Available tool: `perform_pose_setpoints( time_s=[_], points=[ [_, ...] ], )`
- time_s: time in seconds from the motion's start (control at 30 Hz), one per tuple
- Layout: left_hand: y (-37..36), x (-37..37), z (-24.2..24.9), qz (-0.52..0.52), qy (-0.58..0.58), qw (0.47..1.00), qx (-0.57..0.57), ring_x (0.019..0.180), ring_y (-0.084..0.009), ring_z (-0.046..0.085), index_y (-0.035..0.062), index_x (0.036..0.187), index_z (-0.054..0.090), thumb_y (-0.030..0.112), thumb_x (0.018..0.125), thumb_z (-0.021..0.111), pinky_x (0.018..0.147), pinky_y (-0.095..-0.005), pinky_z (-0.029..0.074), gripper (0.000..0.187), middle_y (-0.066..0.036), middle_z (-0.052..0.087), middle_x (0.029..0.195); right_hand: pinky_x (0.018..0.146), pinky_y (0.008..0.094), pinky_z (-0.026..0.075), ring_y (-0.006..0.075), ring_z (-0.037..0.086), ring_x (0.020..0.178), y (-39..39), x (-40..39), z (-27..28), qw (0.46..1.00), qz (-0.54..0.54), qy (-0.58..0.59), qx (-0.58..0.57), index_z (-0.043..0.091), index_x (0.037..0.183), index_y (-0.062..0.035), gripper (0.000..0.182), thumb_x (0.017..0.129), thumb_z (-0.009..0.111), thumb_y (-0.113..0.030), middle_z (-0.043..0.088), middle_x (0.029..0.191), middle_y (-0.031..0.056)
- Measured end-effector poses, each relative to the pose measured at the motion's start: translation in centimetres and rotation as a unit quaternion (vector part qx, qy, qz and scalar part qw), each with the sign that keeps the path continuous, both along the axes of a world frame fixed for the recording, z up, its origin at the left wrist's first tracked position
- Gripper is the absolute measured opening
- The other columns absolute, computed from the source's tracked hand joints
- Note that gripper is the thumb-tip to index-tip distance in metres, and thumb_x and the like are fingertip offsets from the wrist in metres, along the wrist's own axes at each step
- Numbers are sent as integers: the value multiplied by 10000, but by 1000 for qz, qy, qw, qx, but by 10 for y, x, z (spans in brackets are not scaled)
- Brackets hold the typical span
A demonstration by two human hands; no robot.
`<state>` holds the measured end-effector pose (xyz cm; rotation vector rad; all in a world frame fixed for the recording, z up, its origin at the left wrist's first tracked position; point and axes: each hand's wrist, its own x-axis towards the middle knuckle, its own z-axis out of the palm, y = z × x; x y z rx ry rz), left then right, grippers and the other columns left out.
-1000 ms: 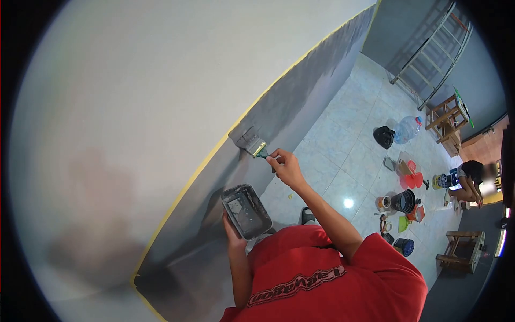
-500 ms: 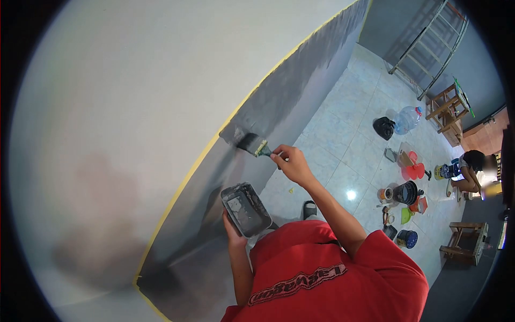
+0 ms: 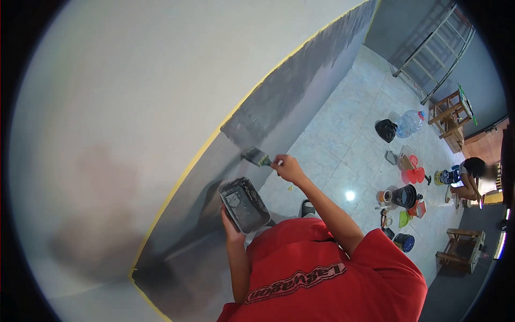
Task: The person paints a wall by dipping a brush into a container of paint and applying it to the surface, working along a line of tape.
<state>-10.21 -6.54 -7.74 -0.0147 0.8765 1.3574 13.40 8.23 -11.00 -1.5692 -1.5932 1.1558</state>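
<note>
A paintbrush (image 3: 256, 156) with dark bristles and a green handle is gripped in my right hand (image 3: 288, 169). Its bristles are at the grey lower wall (image 3: 268, 118), just below the freshly darkened patch. My left hand (image 3: 232, 228) holds a rectangular paint tray (image 3: 245, 205) from beneath, close to the wall and tilted toward me. Grey paint coats the inside of the tray. Yellow masking tape (image 3: 219, 130) runs along the line between the dark lower wall and the pale upper wall (image 3: 118, 107).
Pale tiles cover the floor (image 3: 327, 155). To the right stand a black bucket (image 3: 405, 196), a clear water jug (image 3: 410, 124), a black bag (image 3: 385, 130) and wooden stools (image 3: 450, 115). A ladder (image 3: 437, 51) leans at the far wall. Another person (image 3: 469, 180) crouches at the right.
The brush and my right hand have moved down the wall, nearer the tray. The tray has shifted slightly. The crouching person has changed posture a little.
</note>
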Motion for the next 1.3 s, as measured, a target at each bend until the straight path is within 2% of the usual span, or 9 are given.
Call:
perform_pose_setpoints(
  time_s=[0.1,0.2,0.3,0.5,0.6,0.67,0.7,1.1,1.3],
  points=[
    [0,-3,0,8,11,1000,-10,1161,-249,603,107,1331,561,505,1019,426,1009,-406,480,524,-66,632,1272,549,336,474,158,619,550,-21,12,-30,997,21,-70,-20,679,916,4,228,896,678,-223,652,608,99],
    [0,-10,0,23,30,999,-8,1183,-243,594,103,1345,555,522,1014,450,1027,-400,467,544,-62,628,1288,564,327,484,161,645,591,-33,26,2,988,26,6,-155,676,915,8,215,891,687,-205,669,639,103],
    [8,-8,21,27,46,998,-12,1176,-237,591,99,1345,551,502,1022,435,1014,-394,470,529,-63,621,1276,552,313,469,156,645,613,-45,39,16,997,63,16,-42,664,943,8,204,882,703,-183,671,663,98],
    [4,-10,10,37,98,994,-13,1173,-201,597,98,1347,547,520,1017,464,996,-356,479,543,-60,625,1283,601,326,486,166,653,635,-59,44,120,985,156,60,-28,651,1025,-3,190,867,713,-88,695,733,120],
    [17,-3,14,22,93,995,8,1143,-185,610,99,1331,556,522,1012,476,974,-342,487,535,-57,639,1250,620,344,493,237,656,624,-62,47,130,969,247,-7,28,665,1036,-13,208,853,724,-93,689,725,129],
    [25,-1,15,0,86,996,18,1114,-174,623,99,1324,559,524,1011,479,959,-331,492,534,-54,649,1232,673,413,513,377,669,723,-64,39,151,958,278,-63,12,670,1027,-33,206,833,706,-90,691,777,194],
    [25,-1,14,-19,85,996,14,1099,-168,630,97,1323,560,525,1011,478,950,-324,495,536,-53,653,1227,699,434,514,395,662,756,-68,36,148,962,265,-66,19,691,1013,-44,198,825,705,-105,692,788,195],
    [29,9,28,-167,145,974,-40,966,-142,681,56,1263,608,521,1017,473,850,-291,538,543,-67,699,1126,757,469,530,380,673,826,-80,19,135,943,263,-201,16,736,1030,-89,216,826,683,-130,711,838,161],
    [21,9,20,-80,69,994,14,1018,-158,668,68,1285,601,524,1012,477,903,-318,529,546,-57,685,1174,670,400,523,335,687,721,-76,30,129,963,235,-131,20,711,1034,-53,210,843,696,-140,706,783,172]
  ],
)
